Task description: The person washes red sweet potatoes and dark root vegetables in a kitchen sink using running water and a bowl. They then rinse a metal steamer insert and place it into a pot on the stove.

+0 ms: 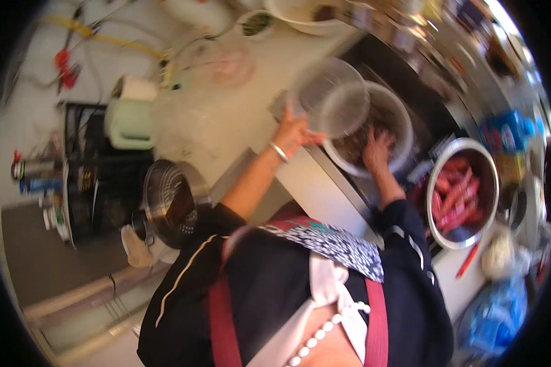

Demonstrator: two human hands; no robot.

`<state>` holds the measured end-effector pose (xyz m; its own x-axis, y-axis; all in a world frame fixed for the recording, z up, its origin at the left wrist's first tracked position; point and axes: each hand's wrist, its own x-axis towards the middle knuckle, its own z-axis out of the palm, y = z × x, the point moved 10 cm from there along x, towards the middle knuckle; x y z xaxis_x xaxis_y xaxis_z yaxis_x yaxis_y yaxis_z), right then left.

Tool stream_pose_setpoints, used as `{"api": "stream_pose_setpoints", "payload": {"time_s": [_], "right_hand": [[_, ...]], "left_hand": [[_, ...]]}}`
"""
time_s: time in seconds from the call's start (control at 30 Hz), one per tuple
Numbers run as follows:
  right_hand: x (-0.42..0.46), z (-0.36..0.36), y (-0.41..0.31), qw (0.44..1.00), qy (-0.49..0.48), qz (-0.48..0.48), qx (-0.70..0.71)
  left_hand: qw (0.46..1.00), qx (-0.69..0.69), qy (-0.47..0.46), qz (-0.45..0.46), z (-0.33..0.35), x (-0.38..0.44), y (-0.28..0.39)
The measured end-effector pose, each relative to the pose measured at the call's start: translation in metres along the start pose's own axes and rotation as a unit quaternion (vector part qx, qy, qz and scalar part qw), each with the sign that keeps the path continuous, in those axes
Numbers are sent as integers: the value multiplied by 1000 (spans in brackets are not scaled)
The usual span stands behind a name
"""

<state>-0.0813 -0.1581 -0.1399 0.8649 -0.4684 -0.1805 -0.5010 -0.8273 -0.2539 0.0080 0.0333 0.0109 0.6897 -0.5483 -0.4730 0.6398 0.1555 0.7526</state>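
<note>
My left hand [296,130], with a silver bangle at the wrist, grips the rim of a clear plastic bowl [332,96]. That bowl is tilted and partly overlaps a white basin [406,137] standing in the dark sink [390,59]. Inside the basin, my right hand [378,147] has its fingers spread over or in brownish contents, too blurred to name. At the right, close to my right forearm, a metal-rimmed bowl [495,197] holds several reddish, elongated pieces of food.
A perforated metal colander [174,202] is at the left counter edge. A white bowl of greens [257,23] and a large white bowl [303,27] stand at the back. Blue plastic bag [497,316], red-handled item [468,260] and blue bottle [504,130] lie or stand at right.
</note>
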Motion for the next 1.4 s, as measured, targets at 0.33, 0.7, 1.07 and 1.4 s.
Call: {"api": "stream_pose_setpoints", "payload": {"time_s": [0.33,0.7,1.07,1.4], "right_hand": [[54,-38,-75,982,8,-174,-76],[6,0,-74,997,-18,-29,74],[14,5,-20,987,-130,81,-48],[25,-24,-18,998,-38,11,43]], "left_hand": [[999,2,31,-35,-13,-15,4],[998,-17,49,-31,-31,-18,10],[999,32,44,2,-43,-40,38],[995,56,80,25,-61,-61,50]]}}
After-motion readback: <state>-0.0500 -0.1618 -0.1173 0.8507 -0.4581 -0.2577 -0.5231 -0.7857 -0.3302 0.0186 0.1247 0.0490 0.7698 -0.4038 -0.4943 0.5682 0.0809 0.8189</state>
